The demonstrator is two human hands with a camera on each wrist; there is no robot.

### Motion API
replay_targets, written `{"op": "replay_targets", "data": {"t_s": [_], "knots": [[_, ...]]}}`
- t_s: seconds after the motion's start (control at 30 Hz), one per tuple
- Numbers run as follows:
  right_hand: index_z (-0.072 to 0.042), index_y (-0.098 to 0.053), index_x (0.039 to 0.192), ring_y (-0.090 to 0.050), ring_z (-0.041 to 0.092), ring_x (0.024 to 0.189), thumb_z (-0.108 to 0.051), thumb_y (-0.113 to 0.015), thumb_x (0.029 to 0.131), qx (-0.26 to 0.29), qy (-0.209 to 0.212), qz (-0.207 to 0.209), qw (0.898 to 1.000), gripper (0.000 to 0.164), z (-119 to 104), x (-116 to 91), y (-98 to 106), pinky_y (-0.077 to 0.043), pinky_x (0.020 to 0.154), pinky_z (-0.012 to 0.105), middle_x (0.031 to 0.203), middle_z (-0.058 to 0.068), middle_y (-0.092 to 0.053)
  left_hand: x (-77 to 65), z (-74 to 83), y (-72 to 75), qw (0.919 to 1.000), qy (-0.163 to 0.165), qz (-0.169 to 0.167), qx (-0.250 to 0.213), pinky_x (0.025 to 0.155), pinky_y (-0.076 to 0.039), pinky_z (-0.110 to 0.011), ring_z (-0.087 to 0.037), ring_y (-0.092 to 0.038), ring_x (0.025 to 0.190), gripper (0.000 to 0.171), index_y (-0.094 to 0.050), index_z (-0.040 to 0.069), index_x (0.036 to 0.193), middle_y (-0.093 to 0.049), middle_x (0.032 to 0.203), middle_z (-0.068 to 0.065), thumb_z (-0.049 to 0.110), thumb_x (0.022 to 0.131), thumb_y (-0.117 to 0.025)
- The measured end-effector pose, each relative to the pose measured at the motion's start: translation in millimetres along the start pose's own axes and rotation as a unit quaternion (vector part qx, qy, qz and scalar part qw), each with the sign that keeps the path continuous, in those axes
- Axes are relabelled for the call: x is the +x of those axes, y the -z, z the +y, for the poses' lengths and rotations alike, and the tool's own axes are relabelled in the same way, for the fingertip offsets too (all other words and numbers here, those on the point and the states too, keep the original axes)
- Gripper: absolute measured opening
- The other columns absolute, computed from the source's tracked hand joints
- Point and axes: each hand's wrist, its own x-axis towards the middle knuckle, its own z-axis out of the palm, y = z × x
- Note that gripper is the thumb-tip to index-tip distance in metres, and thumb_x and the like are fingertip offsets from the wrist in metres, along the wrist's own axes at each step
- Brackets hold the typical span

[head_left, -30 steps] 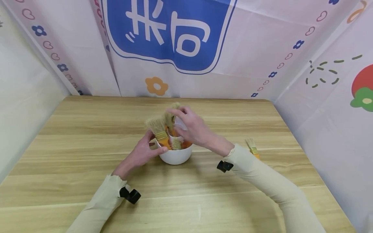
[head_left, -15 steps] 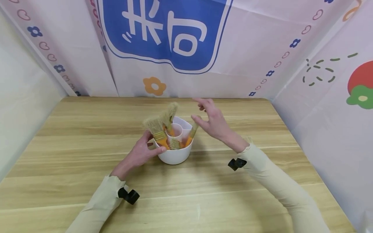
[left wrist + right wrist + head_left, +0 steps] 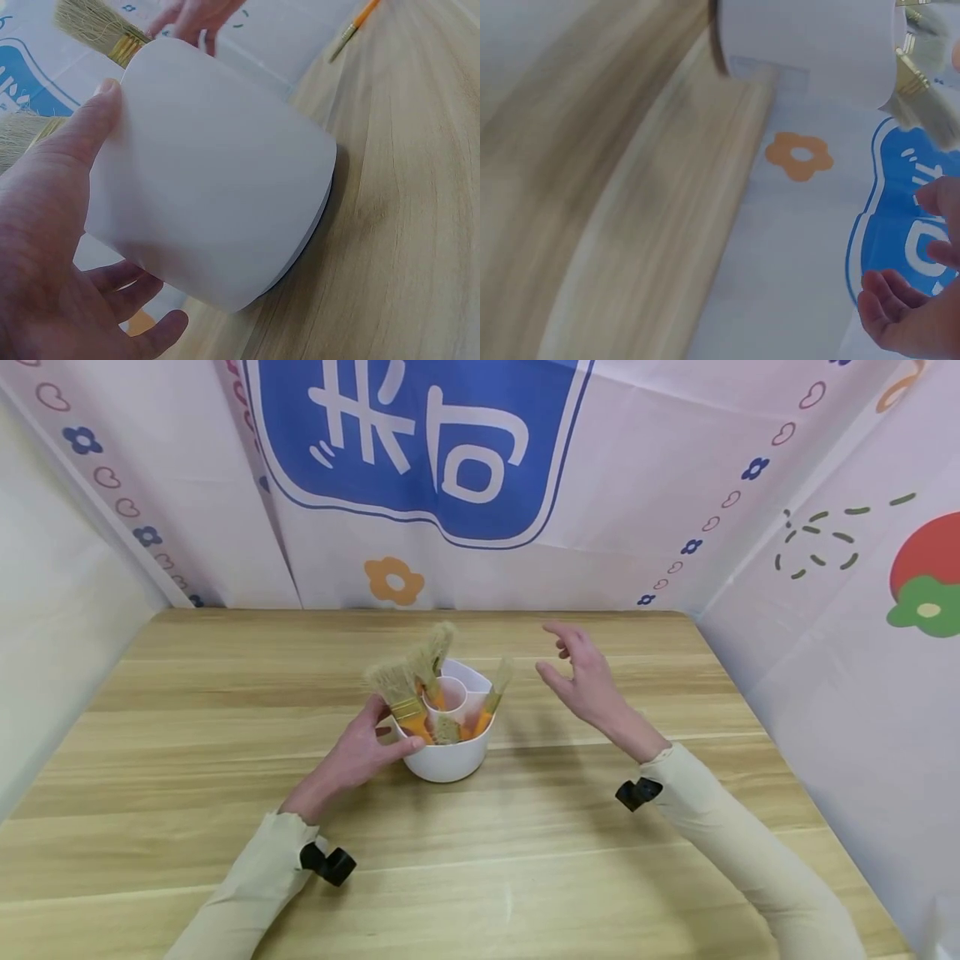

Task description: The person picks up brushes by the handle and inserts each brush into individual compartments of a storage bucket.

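A white round container (image 3: pixel 446 762) with inner compartments stands on the table and holds several paintbrushes. A wide paintbrush (image 3: pixel 408 708) leans left, bristles up, and a narrower paintbrush (image 3: pixel 491 700) leans against the right side. Another brush (image 3: pixel 432 653) rises at the back left; short bristles (image 3: pixel 447 729) show near the front rim. My left hand (image 3: pixel 365 747) grips the container's left side, its thumb (image 3: pixel 94 112) on the outer wall in the left wrist view. To the right, my right hand (image 3: pixel 588 681) hovers with relaxed, spread fingers and holds nothing.
One more paintbrush (image 3: pixel 352 30) with an orange handle lies on the wooden table (image 3: pixel 480 877), in the left wrist view; the right forearm hides it in the head view. Printed white curtains (image 3: pixel 615 527) hang behind the table and along its sides.
My right hand has withdrawn from the brushes to the right, uncovering the narrow paintbrush at the container's right side. The left hand keeps its hold on the container.
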Motion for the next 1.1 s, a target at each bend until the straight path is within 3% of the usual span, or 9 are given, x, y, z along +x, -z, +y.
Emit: {"op": "replay_targets", "data": {"t_s": [0.3, 0.57, 0.77, 0.93, 1.1], "knots": [[-0.005, -0.039, 0.136, -0.052, 0.037, 0.095, -0.019, -0.059, 0.090, -0.055, -0.078, -0.058, 0.994, 0.052, 26, -23, 9, -0.048, 0.078, 0.045, 0.108, 0.025, -0.048, -0.5, 0.3, 0.2, 1.0000, -0.002, -0.002, 0.004, 0.109, -0.034, -0.056, -0.037, -0.032, 0.136, 0.081, -0.023, 0.007, 0.143, -0.034, 0.145, -0.020, 0.033, 0.083, -0.070], [-0.007, -0.037, 0.137, -0.053, 0.034, 0.089, -0.020, -0.059, 0.090, -0.109, -0.126, -0.093, 0.982, 0.054, 41, -37, 18, -0.046, 0.063, 0.037, 0.109, 0.028, -0.049, -0.1, -0.6, 0.1, 1.0000, -0.001, -0.004, 0.005, 0.109, -0.033, -0.056, -0.037, -0.031, 0.136, 0.080, -0.022, 0.007, 0.142, -0.033, 0.146, -0.019, 0.033, 0.083, -0.070], [-0.005, -0.037, 0.137, -0.052, 0.029, 0.075, -0.022, -0.058, 0.091, -0.154, -0.153, -0.132, 0.967, 0.054, 52, -46, 26, -0.042, 0.053, 0.031, 0.110, 0.032, -0.051, 0.6, -0.2, -0.1, 1.0000, 0.002, -0.005, 0.002, 0.109, -0.032, -0.056, -0.037, -0.030, 0.137, 0.080, -0.022, 0.007, 0.143, -0.032, 0.146, -0.019, 0.033, 0.083, -0.070], [-0.002, -0.038, 0.136, -0.054, 0.036, 0.086, -0.018, -0.058, 0.088, -0.182, -0.191, -0.169, 0.950, 0.055, 60, -54, 34, -0.046, 0.057, 0.036, 0.112, 0.035, -0.052, 0.8, 0.4, -0.4, 1.0000, 0.002, -0.006, 0.001, 0.109, -0.032, -0.057, -0.038, -0.030, 0.137, 0.081, -0.022, 0.007, 0.143, -0.032, 0.146, -0.019, 0.033, 0.083, -0.070], [0.001, -0.039, 0.133, -0.055, 0.038, 0.087, -0.012, -0.058, 0.081, -0.207, -0.217, -0.207, 0.931, 0.058, 66, -62, 42, -0.043, 0.054, 0.035, 0.096, 0.029, -0.059, 0.5, 0.1, -0.4, 1.0000, -0.001, -0.005, -0.001, 0.109, -0.033, -0.056, -0.037, -0.030, 0.137, 0.081, -0.022, 0.007, 0.143, -0.032, 0.146, -0.019, 0.033, 0.083, -0.069]]}}
